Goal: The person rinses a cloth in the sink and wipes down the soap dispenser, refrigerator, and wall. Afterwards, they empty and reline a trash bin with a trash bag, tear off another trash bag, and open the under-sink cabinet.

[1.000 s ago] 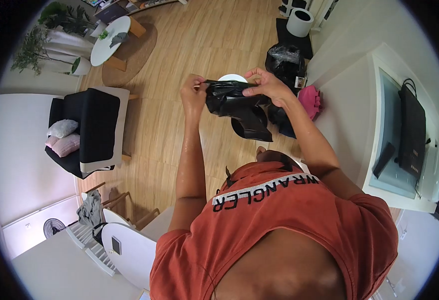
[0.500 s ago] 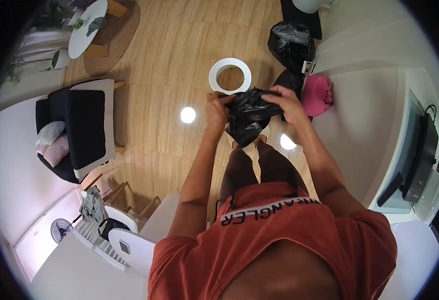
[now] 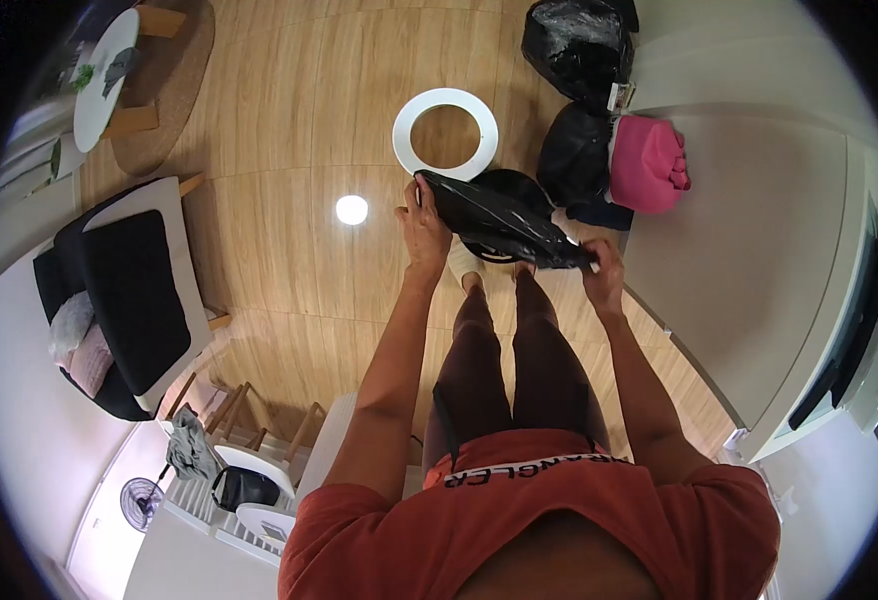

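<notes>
A black plastic bag (image 3: 504, 222) is stretched between my two hands, its upper edge slanting down to the right. My left hand (image 3: 424, 232) pinches the bag's left corner. At the opposite end, my right hand (image 3: 602, 268) grips the other corner with bent fingers. Under the bag, a round black bin (image 3: 512, 187) stands on the floor in front of my feet, partly covered. Just beyond it lies a white ring (image 3: 407, 137) that looks like a bin lid rim, with floor showing through its middle.
At the upper right sit a filled black plastic bag (image 3: 577, 55), a black bag (image 3: 573, 155) and a pink bag (image 3: 647, 165) along a cabinet (image 3: 749, 230). A black armchair (image 3: 139, 290) stands left, with chairs and a fan (image 3: 141, 503) lower left.
The crumpled bag has been spread out wide between my hands. My right hand moved down and outward, and the black bin has come into view beneath. My head view has shifted.
</notes>
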### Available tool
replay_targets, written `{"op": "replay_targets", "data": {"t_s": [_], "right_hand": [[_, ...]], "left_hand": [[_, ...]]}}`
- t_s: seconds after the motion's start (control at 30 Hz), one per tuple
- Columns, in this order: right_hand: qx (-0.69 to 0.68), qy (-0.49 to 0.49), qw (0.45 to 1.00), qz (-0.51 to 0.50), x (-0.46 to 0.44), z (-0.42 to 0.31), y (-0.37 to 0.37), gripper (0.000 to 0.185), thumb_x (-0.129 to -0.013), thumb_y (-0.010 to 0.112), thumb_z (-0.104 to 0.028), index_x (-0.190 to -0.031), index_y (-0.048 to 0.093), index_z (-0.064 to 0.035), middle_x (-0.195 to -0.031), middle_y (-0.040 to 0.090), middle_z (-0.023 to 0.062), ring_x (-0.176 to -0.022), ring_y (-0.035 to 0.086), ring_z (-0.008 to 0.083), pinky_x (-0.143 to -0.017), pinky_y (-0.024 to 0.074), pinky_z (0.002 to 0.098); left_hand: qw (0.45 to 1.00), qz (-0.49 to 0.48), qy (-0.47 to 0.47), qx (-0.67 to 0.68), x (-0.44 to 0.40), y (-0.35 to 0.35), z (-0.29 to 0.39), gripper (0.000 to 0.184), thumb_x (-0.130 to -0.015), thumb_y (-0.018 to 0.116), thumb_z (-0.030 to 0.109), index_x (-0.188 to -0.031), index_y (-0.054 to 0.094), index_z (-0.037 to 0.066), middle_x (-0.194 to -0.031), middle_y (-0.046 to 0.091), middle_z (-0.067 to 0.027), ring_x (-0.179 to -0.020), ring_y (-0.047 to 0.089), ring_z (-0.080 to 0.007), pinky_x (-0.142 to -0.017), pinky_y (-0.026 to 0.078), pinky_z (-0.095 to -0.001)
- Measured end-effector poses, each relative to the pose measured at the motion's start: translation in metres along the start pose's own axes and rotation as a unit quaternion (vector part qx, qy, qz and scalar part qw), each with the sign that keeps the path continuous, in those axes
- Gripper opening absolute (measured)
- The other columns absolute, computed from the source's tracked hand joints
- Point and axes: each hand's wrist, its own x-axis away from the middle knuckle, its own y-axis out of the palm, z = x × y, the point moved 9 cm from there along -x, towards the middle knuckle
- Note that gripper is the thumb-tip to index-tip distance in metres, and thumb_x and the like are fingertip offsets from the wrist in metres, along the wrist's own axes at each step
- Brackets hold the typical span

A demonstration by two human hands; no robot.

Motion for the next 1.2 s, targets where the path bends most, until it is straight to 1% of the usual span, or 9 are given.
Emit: {"op": "replay_targets", "data": {"t_s": [0.13,0.27,0.33,0.43,0.57,0.63,0.73,1.03,1.2], "right_hand": [[0.086,0.142,0.978,-0.127,0.07,0.075,0.014,0.024,-0.065,0.058,0.007,-0.085,0.053,-0.0042,-0.087,0.056,0.0124,-0.079,0.055,0.028,-0.073,0.0433,0.0394],[0.254,0.31,0.915,-0.046,0.091,0.074,-0.029,0.025,-0.065,0.049,0.013,-0.082,0.054,-0.0047,-0.093,0.056,0.0137,-0.086,0.054,0.0293,-0.08,0.0434,0.039],[0.022,0.082,0.995,0.044,0.049,-0.008,-0.03,0.031,-0.066,0.046,0.016,-0.087,0.056,-0.0042,-0.1,0.054,0.0137,-0.095,0.053,0.0287,-0.083,0.0431,0.0358],[-0.362,0.078,0.922,-0.112,0.021,-0.075,0.039,0.028,-0.078,0.042,0.012,-0.098,0.057,-0.0004,-0.098,0.058,0.0079,-0.095,0.054,0.0183,-0.085,0.0404,0.0254],[-0.614,0.379,0.687,-0.087,0.021,-0.03,0.098,0.025,-0.088,0.043,-0.006,-0.111,0.05,0.0014,-0.106,0.054,0.0101,-0.095,0.053,0.0184,-0.083,0.0432,0.0286],[-0.602,0.414,0.677,-0.089,0.027,-0.008,0.113,0.029,-0.089,0.044,-0.014,-0.113,0.049,0.0012,-0.107,0.054,0.0122,-0.095,0.053,0.019,-0.084,0.0436,0.03],[-0.472,0.416,0.766,-0.128,0.036,0.01,0.123,0.03,-0.09,0.043,-0.017,-0.114,0.049,-0.0002,-0.112,0.053,0.0133,-0.1,0.052,0.023,-0.087,0.0422,0.032],[-0.404,0.428,0.799,-0.123,0.04,0.09,0.151,0.03,-0.088,0.045,-0.015,-0.115,0.048,-0.0029,-0.114,0.052,0.0117,-0.104,0.05,0.0228,-0.09,0.0404,0.0318],[-0.377,0.378,0.837,-0.123,-0.007,0.135,0.226,0.03,-0.088,0.047,-0.014,-0.116,0.048,-0.0044,-0.115,0.052,0.0108,-0.107,0.049,0.0226,-0.092,0.0394,0.0317]], "left_hand": [[0.992,-0.023,-0.043,0.115,-0.008,0.017,-0.009,0.077,-0.064,0.054,-0.011,-0.134,0.021,-0.002,-0.122,0.037,-0.0192,-0.106,0.044,-0.0328,-0.076,0.042,-0.0399],[0.972,-0.078,0.014,0.222,0.002,0.016,0.03,0.082,-0.063,0.051,-0.012,-0.136,0.016,0.001,-0.132,0.03,-0.0198,-0.115,0.04,-0.0362,-0.087,0.037,-0.044],[0.968,-0.143,0.039,0.203,0.012,0.016,0.056,0.088,-0.06,0.051,-0.013,-0.138,0.015,0.005,-0.136,0.029,-0.0175,-0.119,0.037,-0.0338,-0.093,0.033,-0.0426],[0.932,-0.168,0.168,0.275,0.045,0.008,0.114,0.092,-0.055,0.054,-0.012,-0.138,0.021,0.01,-0.133,0.035,-0.0131,-0.116,0.039,-0.0322,-0.089,0.037,-0.0395],[0.897,-0.293,0.117,0.309,0.06,-0.01,0.14,0.087,-0.055,0.049,-0.019,-0.135,0.028,0.008,-0.131,0.039,-0.0138,-0.118,0.039,-0.0312,-0.093,0.037,-0.0348],[0.854,-0.229,0.133,0.447,0.057,-0.031,0.144,0.087,-0.054,0.044,-0.023,-0.134,0.032,0.009,-0.13,0.04,-0.0129,-0.117,0.041,-0.0309,-0.097,0.034,-0.0349],[0.803,-0.245,0.134,0.526,0.063,-0.037,0.158,0.088,-0.052,0.038,-0.026,-0.133,0.033,0.008,-0.13,0.04,-0.0128,-0.119,0.04,-0.0305,-0.1,0.03,-0.0353],[0.697,-0.429,0.141,0.558,0.12,0.003,0.185,0.085,-0.052,0.038,-0.022,-0.128,0.045,0.014,-0.131,0.039,-0.0097,-0.124,0.034,-0.0271,-0.101,0.03,-0.0344],[0.9,-0.167,0.1,0.391,0.069,0.045,0.102,0.048,-0.057,0.052,-0.014,-0.09,0.069,0.016,-0.133,0.035,-0.0144,-0.121,0.036,-0.0336,-0.1,0.03,-0.0398]]}}
